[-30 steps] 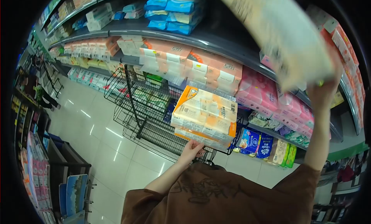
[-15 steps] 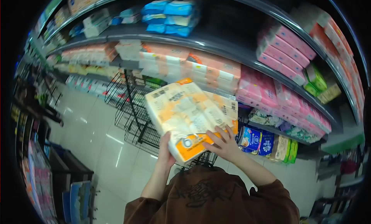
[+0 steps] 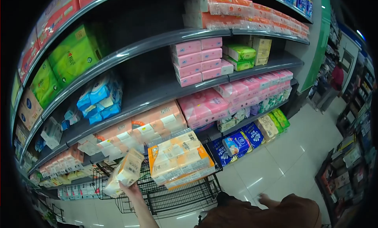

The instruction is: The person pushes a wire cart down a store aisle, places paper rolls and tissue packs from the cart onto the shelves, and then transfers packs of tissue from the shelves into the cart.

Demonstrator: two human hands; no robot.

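My left hand grips the lower edge of a cream-yellow tissue pack, which is tilted over the left part of a black wire shopping cart. To its right, a larger orange-and-cream pack of tissues rests at the cart's shelf side, apart from my left hand. Close to my brown sleeve, my right hand is low beside my body with nothing visible in it; its fingers look loosely apart, though they are small and slightly blurred.
Shelves curve ahead, stocked with pink tissue boxes, green packs and blue packs. Blue bundles sit low near the floor. A display stand is at right; a person is farther off.
The view has swung right along the shelves. The large orange pack has left both hands and now rests at the cart. My left hand now holds a smaller pack; my right hand has dropped back.
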